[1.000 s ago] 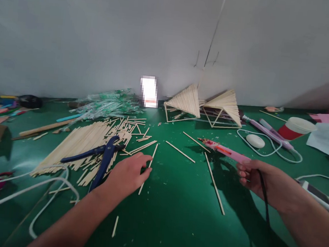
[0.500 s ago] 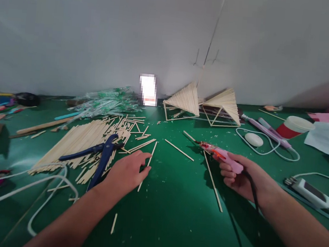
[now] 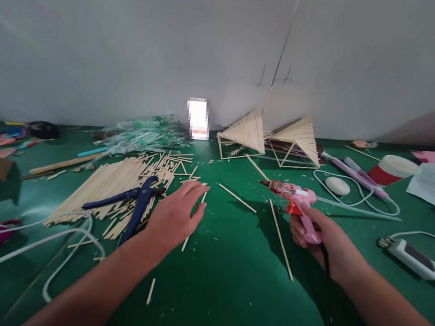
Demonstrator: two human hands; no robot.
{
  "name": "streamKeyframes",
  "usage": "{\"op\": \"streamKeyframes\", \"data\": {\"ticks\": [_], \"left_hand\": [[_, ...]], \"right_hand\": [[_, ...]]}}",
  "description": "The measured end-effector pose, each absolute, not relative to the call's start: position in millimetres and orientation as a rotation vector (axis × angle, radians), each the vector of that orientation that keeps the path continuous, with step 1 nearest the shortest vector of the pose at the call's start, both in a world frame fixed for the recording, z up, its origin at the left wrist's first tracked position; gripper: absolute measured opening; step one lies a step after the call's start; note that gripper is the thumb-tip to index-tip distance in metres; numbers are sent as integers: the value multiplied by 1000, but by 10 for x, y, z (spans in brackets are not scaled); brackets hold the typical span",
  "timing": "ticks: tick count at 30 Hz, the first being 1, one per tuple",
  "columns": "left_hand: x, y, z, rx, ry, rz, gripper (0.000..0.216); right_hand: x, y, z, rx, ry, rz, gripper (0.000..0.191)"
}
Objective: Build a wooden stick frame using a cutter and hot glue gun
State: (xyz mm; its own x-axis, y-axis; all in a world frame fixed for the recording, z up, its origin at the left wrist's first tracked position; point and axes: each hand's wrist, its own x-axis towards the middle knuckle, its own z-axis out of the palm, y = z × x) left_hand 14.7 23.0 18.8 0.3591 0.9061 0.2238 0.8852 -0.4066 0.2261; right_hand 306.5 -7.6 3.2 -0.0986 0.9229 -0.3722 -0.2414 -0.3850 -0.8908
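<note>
- Two hazards, as I judge it: the pink glue gun (image 3: pixel 298 199), clenched in the right hand (image 3: pixel 323 239) at three o'clock from the left hand (image 3: pixel 175 215), points its nozzle toward nine o'clock. A hot drip could burn those bare fingers or smear the green mat (image 3: pixel 229 291).
- The left hand lies open, fingers splayed over a thin, smooth wooden stick (image 3: pixel 185 242) that rolls easily.
- Hard blue cutters (image 3: pixel 138 201) rest at nine o'clock on a loose heap (image 3: pixel 101 186) of pale sticks.

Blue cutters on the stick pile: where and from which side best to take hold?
Probably by the two long handles of the blue cutters, coming from above on the near left: both splay that way; the head points right.
</note>
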Motion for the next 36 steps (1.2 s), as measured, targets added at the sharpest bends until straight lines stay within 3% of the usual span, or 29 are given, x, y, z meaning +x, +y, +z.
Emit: {"op": "streamKeyframes", "data": {"ticks": [6,11,23,29,36], "left_hand": [[524,544,212,2946,1479,372,48],[634,829,86,3106,1202,365,26],[673,1146,-87,2808,1565,291,27],[701,1088,92,2662,1648,270,36],[248,495,285,2385,1873,20,18]], "right_hand": [[2947,-145,60,-1340,-996,1638,47],[2966,-170,50,-1284,-1004,1625,39],[3113,-155,10,-1258,-861,1245,28],[3099,-183,-64,-1351,-930,1189,33],[2949,-223,-79,-1355,-1009,1321,43]]}}
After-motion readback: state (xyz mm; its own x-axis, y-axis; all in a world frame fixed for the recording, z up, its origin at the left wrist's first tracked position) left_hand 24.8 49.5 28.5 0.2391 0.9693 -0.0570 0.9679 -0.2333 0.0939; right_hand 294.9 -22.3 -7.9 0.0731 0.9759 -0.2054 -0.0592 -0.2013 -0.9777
